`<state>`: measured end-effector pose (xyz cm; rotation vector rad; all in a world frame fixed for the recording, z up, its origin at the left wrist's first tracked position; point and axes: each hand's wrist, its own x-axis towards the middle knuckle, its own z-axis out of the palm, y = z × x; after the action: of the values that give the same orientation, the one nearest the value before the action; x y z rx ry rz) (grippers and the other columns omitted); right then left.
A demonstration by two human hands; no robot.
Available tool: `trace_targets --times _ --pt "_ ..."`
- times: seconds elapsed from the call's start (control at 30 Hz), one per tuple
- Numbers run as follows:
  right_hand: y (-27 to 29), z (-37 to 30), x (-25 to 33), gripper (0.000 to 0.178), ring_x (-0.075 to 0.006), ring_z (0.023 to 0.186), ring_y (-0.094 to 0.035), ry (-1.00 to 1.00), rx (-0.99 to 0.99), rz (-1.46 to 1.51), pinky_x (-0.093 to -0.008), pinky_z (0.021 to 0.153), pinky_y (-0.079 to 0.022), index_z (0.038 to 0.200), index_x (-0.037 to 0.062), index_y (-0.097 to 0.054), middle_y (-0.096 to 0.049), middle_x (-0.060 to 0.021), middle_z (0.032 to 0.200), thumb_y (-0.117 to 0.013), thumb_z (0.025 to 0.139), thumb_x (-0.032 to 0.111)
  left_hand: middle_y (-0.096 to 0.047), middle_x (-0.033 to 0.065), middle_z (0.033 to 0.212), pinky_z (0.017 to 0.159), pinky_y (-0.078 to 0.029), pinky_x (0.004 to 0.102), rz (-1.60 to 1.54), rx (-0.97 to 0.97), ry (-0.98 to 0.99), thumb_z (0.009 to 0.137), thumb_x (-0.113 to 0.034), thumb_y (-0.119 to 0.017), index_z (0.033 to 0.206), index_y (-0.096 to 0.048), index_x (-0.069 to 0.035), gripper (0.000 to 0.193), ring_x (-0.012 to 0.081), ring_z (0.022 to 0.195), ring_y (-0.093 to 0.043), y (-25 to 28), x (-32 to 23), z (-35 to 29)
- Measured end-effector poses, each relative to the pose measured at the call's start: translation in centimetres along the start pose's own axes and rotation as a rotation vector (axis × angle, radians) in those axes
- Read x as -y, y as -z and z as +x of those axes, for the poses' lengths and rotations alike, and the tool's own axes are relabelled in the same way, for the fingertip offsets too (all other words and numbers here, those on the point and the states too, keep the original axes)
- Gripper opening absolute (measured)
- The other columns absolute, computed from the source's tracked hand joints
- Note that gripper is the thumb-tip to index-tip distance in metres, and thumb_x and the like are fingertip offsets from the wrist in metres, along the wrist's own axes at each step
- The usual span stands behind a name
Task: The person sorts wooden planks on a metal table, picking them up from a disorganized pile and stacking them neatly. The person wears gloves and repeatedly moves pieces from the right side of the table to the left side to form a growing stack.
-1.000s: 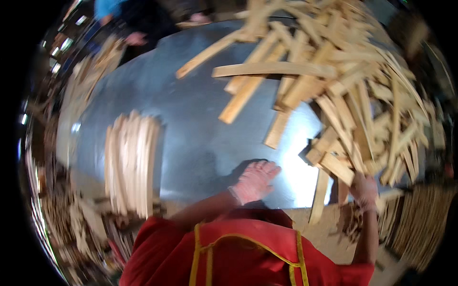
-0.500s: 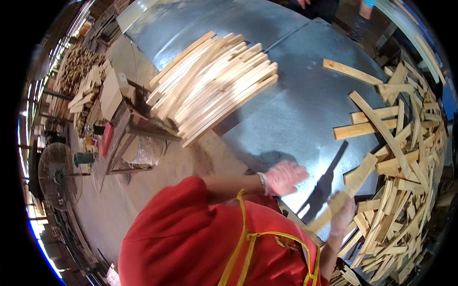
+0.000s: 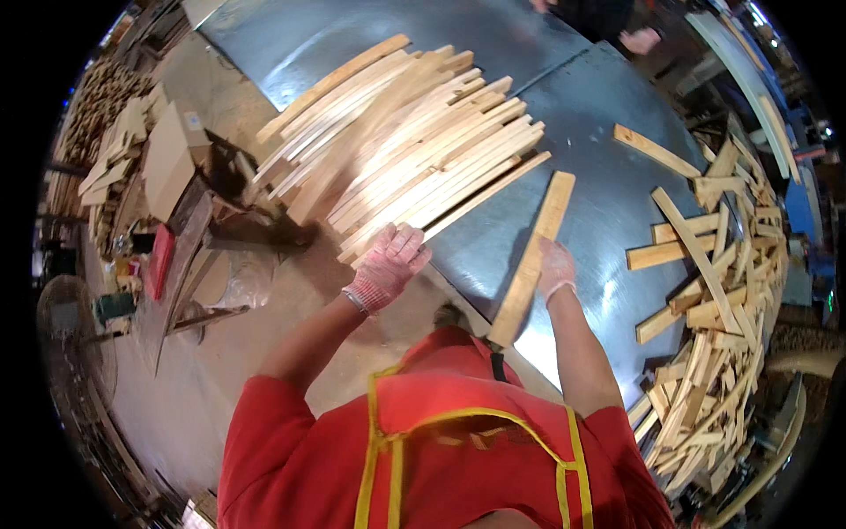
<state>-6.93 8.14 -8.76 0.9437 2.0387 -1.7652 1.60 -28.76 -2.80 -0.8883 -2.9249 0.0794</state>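
A row of pale wooden slats [image 3: 441,145] lies side by side on the grey metal tabletop [image 3: 476,256], with one slat slanting across the top of the others. My left hand [image 3: 390,264], in a pinkish-white knit glove, has its fingers curled over the near end of the outermost slat [image 3: 489,196]. A narrow dark gap parts that slat from the row. My right hand [image 3: 555,266], gloved too, grips a single loose wooden slat [image 3: 531,260] by its right edge, about midway along. This slat is held at a slant over the table's near edge.
A loose heap of wooden slats [image 3: 705,388] covers the table's right side, some jutting inward. Across the table is another person's gloved hand [image 3: 640,40]. To the left stand a wooden stand [image 3: 189,264], a red object [image 3: 158,262], a fan [image 3: 70,326] and stacked wood [image 3: 101,97].
My right hand has carried its slat from the heap's near side leftward and away from me, toward the row. My left hand has moved left onto the row's outermost slat and closed there.
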Motion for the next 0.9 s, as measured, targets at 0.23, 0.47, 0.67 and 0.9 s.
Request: trace_targets --times 0.23,0.47,0.67,0.9 --pt "-3.7 -1.0 3.3 0.025 -0.0184 0.083 -0.067 -0.001 0.002 0.023 -0.0375 0.065 -0.056 0.108 0.0086 -0.069 -0.069 -0.0058 0.099 -0.067 0.099 0.032 -0.059 0.0195 0.143 0.103 -0.053 0.0475 -0.881 -0.005 0.155 0.083 -0.01 -0.071 0.141 -0.058 -0.008 0.059 0.0387 0.122 -0.063 2.3 -4.7 2.6" --pt "-3.8 -8.3 2.8 0.04 -0.0153 0.097 -0.065 0.03 0.279 0.212 -0.0313 0.082 -0.054 0.133 0.0071 -0.065 -0.07 -0.0045 0.113 -0.068 0.1 0.028 -0.06 0.0223 0.141 0.104 -0.052 0.0456 -0.914 0.203 0.586 0.086 -0.018 -0.074 0.153 -0.044 -0.005 0.075 0.0412 0.122 -0.063 1.6 -11.0 7.6" --pt "0.0 -14.4 -0.5 0.054 -0.0225 0.11 -0.068 -0.172 0.737 0.521 -0.0338 0.097 -0.055 0.144 -0.0025 -0.057 -0.071 -0.0103 0.121 -0.075 0.095 0.009 -0.065 0.0208 0.138 0.104 -0.051 0.0371 -1.329 0.107 0.607 0.089 -0.025 -0.074 0.161 -0.039 -0.006 0.082 0.0285 0.12 -0.066 -1.8 -13.1 10.3" --pt "11.1 -11.8 0.9 0.054 -0.0218 0.112 -0.069 -0.174 0.489 0.806 -0.0373 0.098 -0.057 0.143 0.0049 -0.057 -0.07 -0.0079 0.125 -0.074 0.092 0.005 -0.051 0.022 0.153 0.112 -0.046 0.0377 -1.139 0.26 0.178 0.093 -0.029 -0.072 0.16 -0.037 0.001 0.082 0.0299 0.135 -0.057 1.2 -18.1 17.7"
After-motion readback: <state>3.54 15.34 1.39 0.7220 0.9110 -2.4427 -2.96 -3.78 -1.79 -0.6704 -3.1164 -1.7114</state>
